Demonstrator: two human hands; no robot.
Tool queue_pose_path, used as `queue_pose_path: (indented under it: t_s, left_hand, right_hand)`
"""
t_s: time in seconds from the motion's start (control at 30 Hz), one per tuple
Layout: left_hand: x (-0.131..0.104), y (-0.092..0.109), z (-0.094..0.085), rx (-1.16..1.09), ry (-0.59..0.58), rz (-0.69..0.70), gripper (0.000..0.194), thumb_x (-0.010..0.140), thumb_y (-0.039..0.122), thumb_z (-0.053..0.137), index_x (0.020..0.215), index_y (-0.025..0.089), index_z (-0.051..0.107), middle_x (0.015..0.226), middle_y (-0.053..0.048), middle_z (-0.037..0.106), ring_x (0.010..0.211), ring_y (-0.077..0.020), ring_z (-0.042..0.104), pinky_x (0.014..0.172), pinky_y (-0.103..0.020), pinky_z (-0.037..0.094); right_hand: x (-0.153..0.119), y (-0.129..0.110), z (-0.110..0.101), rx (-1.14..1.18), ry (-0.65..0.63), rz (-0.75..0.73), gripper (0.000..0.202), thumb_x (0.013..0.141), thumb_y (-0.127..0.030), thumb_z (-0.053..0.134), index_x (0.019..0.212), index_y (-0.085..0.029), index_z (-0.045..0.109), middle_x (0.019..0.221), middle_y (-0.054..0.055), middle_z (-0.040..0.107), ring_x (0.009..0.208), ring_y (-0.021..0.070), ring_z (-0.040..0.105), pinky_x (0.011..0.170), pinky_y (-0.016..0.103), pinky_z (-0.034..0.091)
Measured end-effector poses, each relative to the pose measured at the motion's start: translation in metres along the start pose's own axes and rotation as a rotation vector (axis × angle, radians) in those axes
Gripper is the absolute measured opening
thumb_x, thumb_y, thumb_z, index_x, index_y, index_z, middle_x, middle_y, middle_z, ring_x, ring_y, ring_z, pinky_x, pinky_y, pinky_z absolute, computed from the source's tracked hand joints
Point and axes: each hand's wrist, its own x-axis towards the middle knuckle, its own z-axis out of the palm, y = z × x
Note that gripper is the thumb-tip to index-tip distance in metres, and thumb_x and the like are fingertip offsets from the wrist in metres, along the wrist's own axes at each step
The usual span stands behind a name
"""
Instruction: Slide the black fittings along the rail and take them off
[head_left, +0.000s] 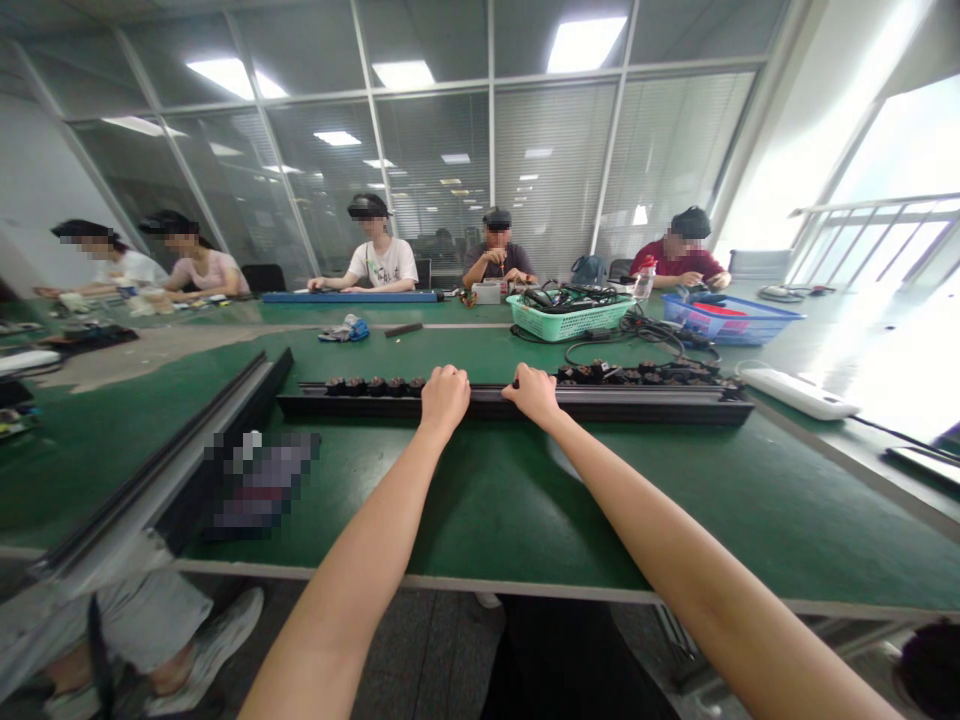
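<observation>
At 10 o'clock, a long dark channel (180,470) slants away from the near edge of the green counter (487,510), with a pixelated dark item (262,490) beside it, too blurred to name. Farther in, at 12 o'clock, a long black rail (491,403) lies crosswise. Near its middle, the left hand (446,398) and right hand (534,394) sit apart from each other, each clamped on it with bent fingers. Small black parts (645,374) run along its far edge at 11 and 1 o'clock. A white oblong device (799,390) lies at 2 o'clock. Beyond, a blue-and-grey bundle (345,328) rests at 11 o'clock, a green basket (574,322) heaped with dark items between 12 and 1, and a blue basket (739,327) at 1. Farthest, five people (381,262) sit from 10 to 1 o'clock.
</observation>
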Motion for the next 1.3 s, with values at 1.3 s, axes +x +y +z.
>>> queue_pose_path:
  t_s: [1.3]
  left_hand:
    - [0.0, 0.0, -0.001, 0.034, 0.019, 0.014, 0.032, 0.106, 0.023, 0.045, 0.107, 0.018, 0.076, 0.116, -0.012, 0.072, 0.113, -0.0276, 0.062, 0.093, -0.036, 0.051]
  right_hand:
    - [0.002, 0.015, 0.002, 0.047, 0.019, -0.024, 0.019, 0.092, -0.037, 0.058, 0.103, -0.021, 0.057, 0.108, 0.009, 0.074, 0.104, 0.0286, 0.065, 0.092, 0.04, 0.032]
